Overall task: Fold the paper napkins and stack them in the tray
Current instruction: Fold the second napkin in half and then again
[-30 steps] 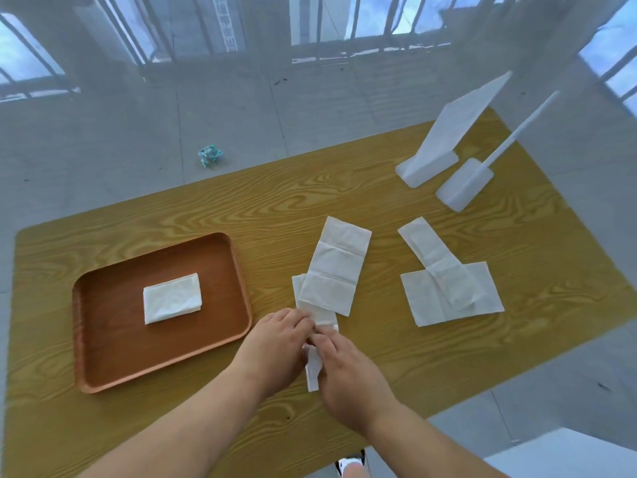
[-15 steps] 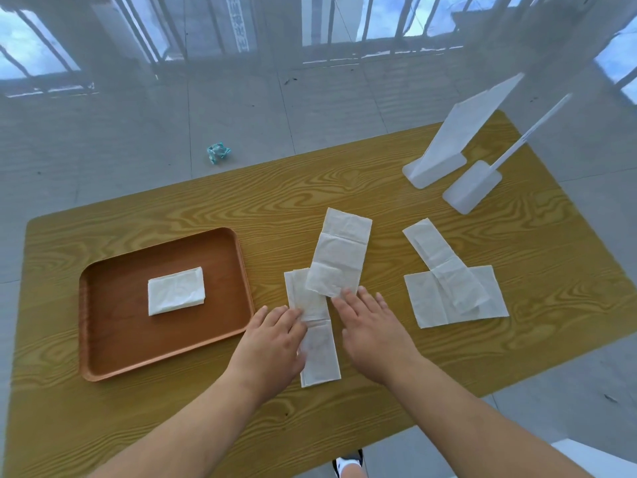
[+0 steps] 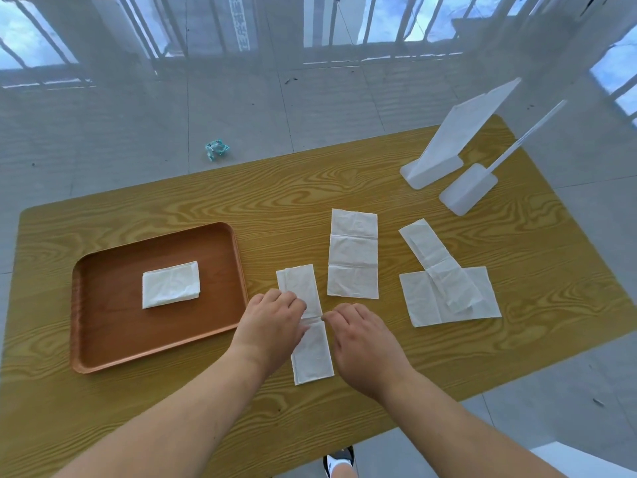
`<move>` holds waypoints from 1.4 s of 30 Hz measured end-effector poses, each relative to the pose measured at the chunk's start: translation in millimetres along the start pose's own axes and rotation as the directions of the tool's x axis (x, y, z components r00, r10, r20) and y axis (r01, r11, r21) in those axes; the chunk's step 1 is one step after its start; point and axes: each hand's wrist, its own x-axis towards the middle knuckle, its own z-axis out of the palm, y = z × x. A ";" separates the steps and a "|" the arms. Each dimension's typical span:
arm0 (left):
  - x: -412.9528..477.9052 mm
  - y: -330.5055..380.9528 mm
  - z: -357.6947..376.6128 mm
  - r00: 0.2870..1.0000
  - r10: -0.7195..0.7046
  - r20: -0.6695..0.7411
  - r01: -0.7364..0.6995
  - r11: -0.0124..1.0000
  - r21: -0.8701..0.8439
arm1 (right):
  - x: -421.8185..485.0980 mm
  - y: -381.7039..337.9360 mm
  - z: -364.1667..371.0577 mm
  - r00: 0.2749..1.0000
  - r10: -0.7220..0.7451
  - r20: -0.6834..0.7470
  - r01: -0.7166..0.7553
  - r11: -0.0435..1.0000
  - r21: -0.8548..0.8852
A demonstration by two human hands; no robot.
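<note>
one folded napkin (image 3: 171,283) lay in the tray (image 3: 103,353); right of it, both hands, left (image 3: 270,326) and right (image 3: 362,339), pressed open-fingered on a strip napkin (image 3: 306,326), apparently gripping nothing; three more unfolded.

Bare forearms, black-and-white shoe (image 3: 339,464) below.

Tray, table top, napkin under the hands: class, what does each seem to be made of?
Tray: probably reddish-brown wood or laminate; smooth, faint grain, slight sheen.
Table top: wood or printed veneer; bold swirling grain.
Napkin: thin white tissue paper, matte, with fold creases.
</note>
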 end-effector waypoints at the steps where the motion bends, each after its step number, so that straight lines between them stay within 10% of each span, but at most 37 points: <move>1: 4.4 0.0 -0.1 1.000 -0.009 0.020 0.008 0.999 0.037 | -0.7 -1.9 0.6 1.000 -0.005 -0.002 0.005 1.000 0.006; 8: 15.1 5.0 -1.5 0.997 -0.071 0.042 0.071 0.997 0.011 | -3.1 -1.1 0.1 0.996 0.083 -0.019 -0.080 0.991 0.110; 12: 9.9 4.7 -20.5 0.985 -0.174 0.002 0.160 0.904 -0.397 | 9.7 -2.2 -14.8 0.963 0.267 -0.021 -0.237 0.885 0.402; 18: 4.3 -1.9 -56.4 0.893 -0.319 0.317 0.322 -0.037 -0.946 | 40.7 -11.0 -42.6 0.808 0.470 0.355 -0.399 -0.006 0.917; 21: 3.2 -10.2 -57.6 0.873 -0.264 0.410 0.352 -0.239 -0.905 | 43.8 -13.5 -39.9 0.796 0.389 0.463 -0.449 -0.133 0.884; 34: -10.1 -15.7 -15.3 0.759 -0.402 0.512 0.582 0.067 -0.810 | 41.0 -15.1 -25.7 0.727 0.555 0.406 -0.636 0.320 0.702; 39: -8.3 -19.8 -23.1 0.780 -0.344 0.522 0.532 -0.074 -0.843 | 45.1 -20.1 -36.2 0.782 0.361 0.507 -0.554 0.032 0.832; 42: -9.7 -20.1 -29.0 0.839 -0.339 0.426 0.478 0.083 -0.875 | 49.6 -24.9 -45.5 0.801 0.287 0.526 -0.497 -0.173 0.851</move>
